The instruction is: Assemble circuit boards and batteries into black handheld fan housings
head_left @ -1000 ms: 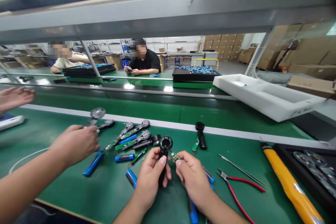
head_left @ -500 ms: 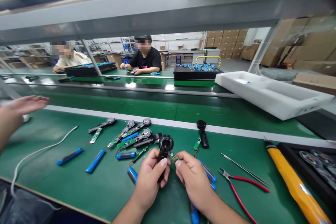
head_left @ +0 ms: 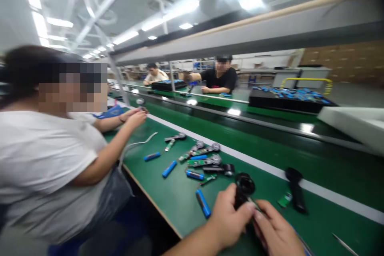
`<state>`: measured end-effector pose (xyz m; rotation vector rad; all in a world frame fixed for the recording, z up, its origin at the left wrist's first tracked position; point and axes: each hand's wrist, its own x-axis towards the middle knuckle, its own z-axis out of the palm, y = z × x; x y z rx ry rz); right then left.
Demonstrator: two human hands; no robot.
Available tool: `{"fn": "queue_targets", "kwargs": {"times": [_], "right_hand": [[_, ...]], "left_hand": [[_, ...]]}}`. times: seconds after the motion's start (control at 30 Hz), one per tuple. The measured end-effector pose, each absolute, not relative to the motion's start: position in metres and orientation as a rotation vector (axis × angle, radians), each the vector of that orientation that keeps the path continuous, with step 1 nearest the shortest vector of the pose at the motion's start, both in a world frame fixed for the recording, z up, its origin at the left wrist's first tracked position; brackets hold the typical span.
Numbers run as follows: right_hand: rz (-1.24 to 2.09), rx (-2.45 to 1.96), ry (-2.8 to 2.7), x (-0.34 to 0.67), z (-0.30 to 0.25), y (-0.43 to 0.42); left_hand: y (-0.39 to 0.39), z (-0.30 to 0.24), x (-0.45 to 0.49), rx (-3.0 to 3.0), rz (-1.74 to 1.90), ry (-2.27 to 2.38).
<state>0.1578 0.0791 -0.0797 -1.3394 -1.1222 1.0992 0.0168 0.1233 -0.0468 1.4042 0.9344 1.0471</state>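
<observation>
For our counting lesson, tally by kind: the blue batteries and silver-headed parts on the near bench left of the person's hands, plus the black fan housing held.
Blue batteries: 5, one partly hidden
Silver-headed parts: 4
Black fan housing in the left hand: 1
Total: 10

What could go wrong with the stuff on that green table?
The left hand grips the black case up in the air, so the case might slip and drop. A loose blue battery lies close to that arm, so a bump might send it rolling off the table.
</observation>
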Motion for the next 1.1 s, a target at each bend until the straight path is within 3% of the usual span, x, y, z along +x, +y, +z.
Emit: {"fn": "queue_targets", "kwargs": {"times": [0.2,0.83,1.1], "right_hand": [[1.050,-1.323,-1.307,0.142,-0.047,0.091],[1.102,-1.074,-1.229,0.139,-0.030,0.088],[0.966,-1.215,-1.331,0.139,-0.042,0.090]], "left_hand": [[0.133,-0.043,0.005,1.257,1.028,0.861],[0.137,-0.035,0.008,0.930,1.023,0.876],[0.134,-0.037,0.003,0.963,1.047,0.898]]}}
